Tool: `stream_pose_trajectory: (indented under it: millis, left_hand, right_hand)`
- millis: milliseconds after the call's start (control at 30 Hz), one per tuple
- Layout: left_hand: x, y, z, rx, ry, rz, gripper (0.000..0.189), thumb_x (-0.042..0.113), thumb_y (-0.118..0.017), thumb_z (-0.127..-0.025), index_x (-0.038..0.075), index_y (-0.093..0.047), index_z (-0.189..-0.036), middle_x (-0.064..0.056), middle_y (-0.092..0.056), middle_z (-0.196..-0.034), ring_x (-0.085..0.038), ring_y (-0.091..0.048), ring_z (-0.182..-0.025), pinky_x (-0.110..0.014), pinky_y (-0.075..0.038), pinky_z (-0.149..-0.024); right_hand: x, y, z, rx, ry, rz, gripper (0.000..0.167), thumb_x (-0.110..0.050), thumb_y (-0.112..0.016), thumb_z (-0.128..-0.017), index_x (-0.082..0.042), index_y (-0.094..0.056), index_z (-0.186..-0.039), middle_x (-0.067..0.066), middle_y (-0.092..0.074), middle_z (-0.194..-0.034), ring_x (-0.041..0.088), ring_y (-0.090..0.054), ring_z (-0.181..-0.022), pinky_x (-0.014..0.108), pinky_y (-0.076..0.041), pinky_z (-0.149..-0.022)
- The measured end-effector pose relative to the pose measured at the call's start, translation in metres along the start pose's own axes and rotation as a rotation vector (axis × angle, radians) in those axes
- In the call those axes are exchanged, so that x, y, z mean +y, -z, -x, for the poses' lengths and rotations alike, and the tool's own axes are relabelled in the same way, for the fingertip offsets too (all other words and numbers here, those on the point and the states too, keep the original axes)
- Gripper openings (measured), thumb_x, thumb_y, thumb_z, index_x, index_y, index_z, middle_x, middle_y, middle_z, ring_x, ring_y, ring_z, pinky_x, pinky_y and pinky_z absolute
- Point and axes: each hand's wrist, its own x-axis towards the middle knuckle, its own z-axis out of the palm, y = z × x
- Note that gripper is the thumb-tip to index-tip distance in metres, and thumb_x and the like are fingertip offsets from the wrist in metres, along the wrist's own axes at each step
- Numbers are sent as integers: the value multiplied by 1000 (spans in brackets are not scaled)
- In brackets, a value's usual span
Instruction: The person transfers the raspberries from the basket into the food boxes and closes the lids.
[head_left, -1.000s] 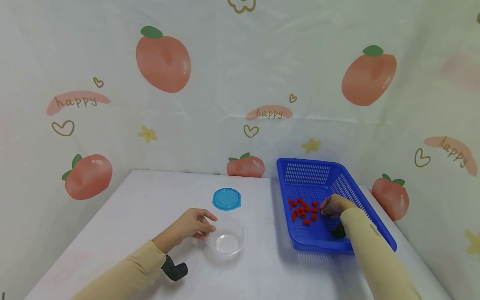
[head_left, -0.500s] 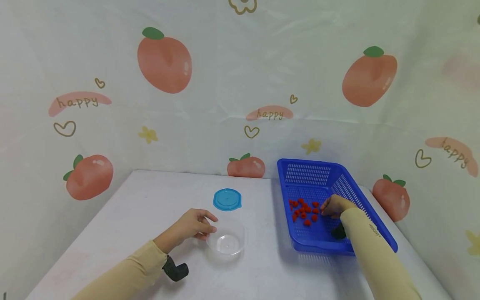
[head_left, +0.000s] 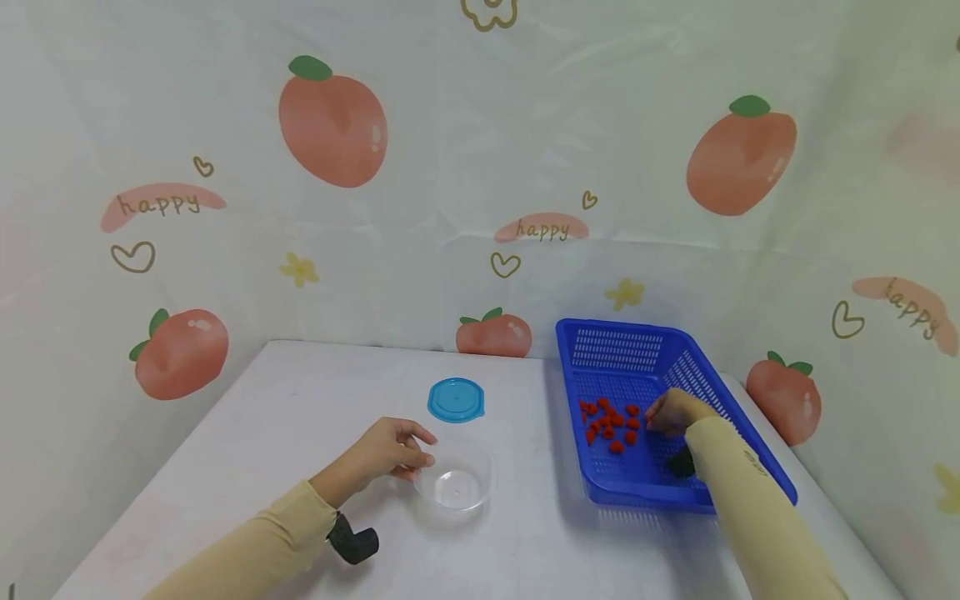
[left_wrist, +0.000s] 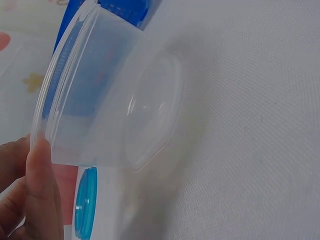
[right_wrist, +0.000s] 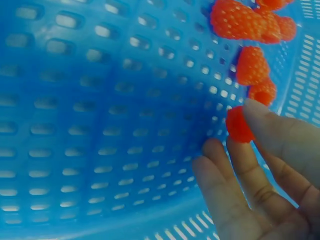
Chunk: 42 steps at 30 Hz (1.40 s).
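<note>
With thumb and fingers, my left hand (head_left: 381,454) pinches the rim of a clear round plastic bowl (head_left: 456,492) on the table. The left wrist view shows the bowl (left_wrist: 107,90) from the side, the fingertips at its rim. Inside the blue basket (head_left: 633,493), my right hand (head_left: 672,411) is just right of a group of red raspberries (head_left: 616,420). The right wrist view has one raspberry (right_wrist: 238,125) pinched between thumb and fingertips, partly hidden by the thumb. Other raspberries (right_wrist: 252,66) lie just beyond it on the basket floor.
A blue lid (head_left: 456,400) lies flat on the white table (head_left: 322,392) behind the bowl. A white backdrop with printed fruit rises at the table's back edge. Black wrist mounts (head_left: 352,543) sit under both sleeves.
Both hands stay nearly in place, the left at the bowl's rim and the right in the basket. The whole head view shifts slightly.
</note>
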Motion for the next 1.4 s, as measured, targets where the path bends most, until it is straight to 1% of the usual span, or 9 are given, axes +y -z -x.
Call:
stream_pose_trajectory:
  millis: [167, 367, 533, 700, 800, 967, 1100, 1267, 1400]
  left_hand:
    - [2, 0, -1, -4, -2, -3, 32, 8, -77, -81, -2, -65, -110, -4, -59, -70, -12, -57, -56, -23, -55, -54]
    - [6, -2, 1, 23, 23, -25, 31, 8, -77, -81, 0, -66, -108, -5, -59, -71, -13, -57, -56, -24, -55, -54]
    - [8, -2, 3, 35, 21, -38, 30, 8, -78, -80, 0, -67, -107, -5, -59, -70, -14, -57, -55, -24, -55, -54]
    - [8, -2, 4, 31, 8, -35, 31, 8, -77, -81, -1, -66, -108, -5, -59, -71, -13, -57, -55, -24, -55, -55]
    - [8, -1, 4, 28, 7, -33, 32, 8, -77, -80, -1, -66, -108, -5, -58, -71, -13, -57, -55, -24, -56, -55]
    - [6, -1, 3, 24, 9, -35, 32, 7, -78, -79, -2, -66, -108, -5, -58, -70, -13, -57, -55, -24, -56, -55]
    - [5, -1, 2, 27, 19, -34, 32, 7, -78, -79, -1, -67, -107, -5, -57, -71, -13, -57, -55, -24, -56, -55]
    - [3, -1, 0, 24, 18, -33, 31, 7, -78, -79, -1, -67, -107, -6, -58, -72, -13, -58, -55, -25, -56, -55]
    - [4, -1, -1, 32, 25, -41, 31, 8, -79, -79, 1, -67, -106, -6, -59, -72, -13, -58, -55, -25, -57, -56]
  right_hand:
    - [3, 6, 5, -9, 33, -60, 10, 3, -64, -87, 9, -65, -95, 11, -65, -87, 20, -61, -81, 38, -57, -78]
    - [4, 8, 8, -16, 90, -105, 16, 3, -63, -89, 13, -62, -101, 11, -66, -90, 19, -63, -83, 38, -58, -82]
    - [-8, 8, 16, -38, 194, -182, 29, 0, -62, -90, 16, -56, -114, 19, -66, -101, 25, -66, -92, 42, -56, -88]
    - [-25, 6, 26, -36, 284, -283, 34, -4, -63, -92, 14, -54, -120, 22, -63, -109, 20, -65, -93, 40, -55, -90]
    - [-34, 5, 34, 13, 339, -287, 38, -10, -66, -91, 11, -55, -121, 19, -62, -109, 18, -64, -94, 39, -55, -90]
    - [-46, 0, 50, 140, 433, -222, 44, -25, -69, -90, 3, -58, -123, 17, -62, -115, 26, -63, -103, 44, -54, -92]
    - [-55, -7, 64, 177, 488, -273, 45, -30, -68, -91, 0, -59, -123, 19, -61, -121, 28, -62, -109, 48, -51, -97]
    - [-68, -18, 78, 202, 503, -373, 43, -32, -69, -90, -4, -61, -121, 11, -65, -116, 12, -64, -103, 35, -52, -93]
    - [-78, -28, 88, 201, 532, -468, 37, -28, -70, -89, -6, -61, -118, 1, -68, -105, 7, -65, -95, 25, -53, -85]
